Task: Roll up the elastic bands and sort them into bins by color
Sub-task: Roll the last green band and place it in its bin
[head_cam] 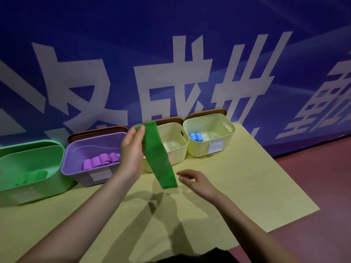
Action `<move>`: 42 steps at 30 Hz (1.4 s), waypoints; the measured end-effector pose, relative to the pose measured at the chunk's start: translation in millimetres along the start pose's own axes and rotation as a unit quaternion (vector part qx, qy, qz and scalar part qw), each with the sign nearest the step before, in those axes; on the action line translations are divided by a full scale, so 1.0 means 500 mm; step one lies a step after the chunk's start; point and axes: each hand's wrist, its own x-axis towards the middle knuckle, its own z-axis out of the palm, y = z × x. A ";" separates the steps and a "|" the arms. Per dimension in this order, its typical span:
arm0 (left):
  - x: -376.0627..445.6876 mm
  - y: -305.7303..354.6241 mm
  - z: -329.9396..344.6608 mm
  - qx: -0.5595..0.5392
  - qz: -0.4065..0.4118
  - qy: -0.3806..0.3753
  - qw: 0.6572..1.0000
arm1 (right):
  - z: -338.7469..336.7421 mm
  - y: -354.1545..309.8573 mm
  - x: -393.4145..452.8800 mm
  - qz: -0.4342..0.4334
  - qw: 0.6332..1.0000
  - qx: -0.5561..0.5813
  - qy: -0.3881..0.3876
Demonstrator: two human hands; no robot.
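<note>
my left hand (132,149) pinches the green elastic band (158,156) dangling above the table (247,186), right hand (195,180) loose and empty beside its tail, which could swing away and spoil my roll.

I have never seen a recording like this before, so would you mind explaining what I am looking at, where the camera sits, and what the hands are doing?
There is no machine here: a person wears one camera on the head, looking forward and down at their own bare arms. The left hand pinches the top of a green elastic band, which hangs unrolled. The right hand reaches toward the band's lower end, fingers relaxed, holding nothing. On the pale tabletop, against a blue wall, stand four bins: a green bin with green rolls, a purple bin with purple rolls, a yellow bin partly hidden behind the band, and another yellow bin holding blue rolls.
</note>
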 end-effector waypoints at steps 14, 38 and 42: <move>-0.091 -0.034 0.031 0.114 0.022 -0.127 0.985 | -0.011 -0.199 -0.040 -0.179 0.960 0.164 0.143; -0.089 -0.039 -0.040 0.049 -0.130 -0.163 0.977 | 0.013 -0.211 -0.074 -0.185 0.969 0.138 0.082; -0.089 -0.023 -0.060 0.053 -0.111 -0.175 0.977 | 0.031 -0.216 -0.065 -0.188 0.972 0.107 0.091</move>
